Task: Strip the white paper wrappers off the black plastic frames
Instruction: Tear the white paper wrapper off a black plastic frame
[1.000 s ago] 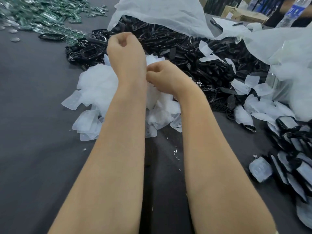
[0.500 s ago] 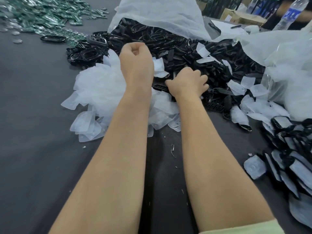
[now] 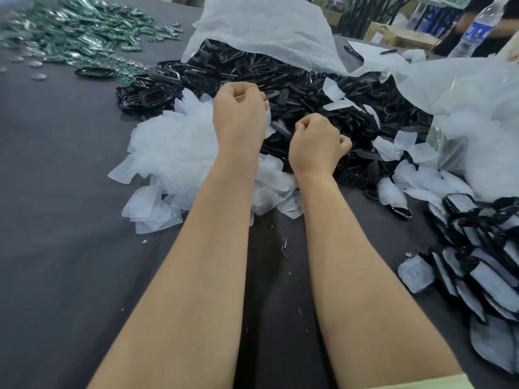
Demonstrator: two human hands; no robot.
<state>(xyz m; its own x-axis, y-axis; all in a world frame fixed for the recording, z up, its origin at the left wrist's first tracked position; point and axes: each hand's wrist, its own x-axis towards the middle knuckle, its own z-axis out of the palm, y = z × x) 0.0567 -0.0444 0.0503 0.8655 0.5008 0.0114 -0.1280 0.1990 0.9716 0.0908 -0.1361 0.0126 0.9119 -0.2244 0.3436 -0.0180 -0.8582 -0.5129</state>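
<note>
A heap of bare black plastic frames (image 3: 309,88) lies in the middle, spilling from a white bag (image 3: 266,32). Left of it sits a pile of stripped white wrappers (image 3: 174,141). Frames still in white wrappers (image 3: 491,265) are stacked at the right edge. My left hand (image 3: 238,113) is curled over the heap, and a strip of white wrapper (image 3: 268,119) shows at its right side. My right hand (image 3: 317,141) is curled just beside it, gripping a blurred dark frame (image 3: 279,127) that reaches toward the left hand. The fingertips of both hands are hidden.
Green and clear small parts (image 3: 84,37) cover the far left of the grey cloth table (image 3: 56,248). A second clear bag (image 3: 477,108) lies at the right, with loose wrappers (image 3: 415,153) around it. A water bottle (image 3: 474,32) and another person stand at the back right.
My right hand has pulled back from the black heap and closed into a fist with a dark frame. My left hand has stayed curled and now sits close beside it.
</note>
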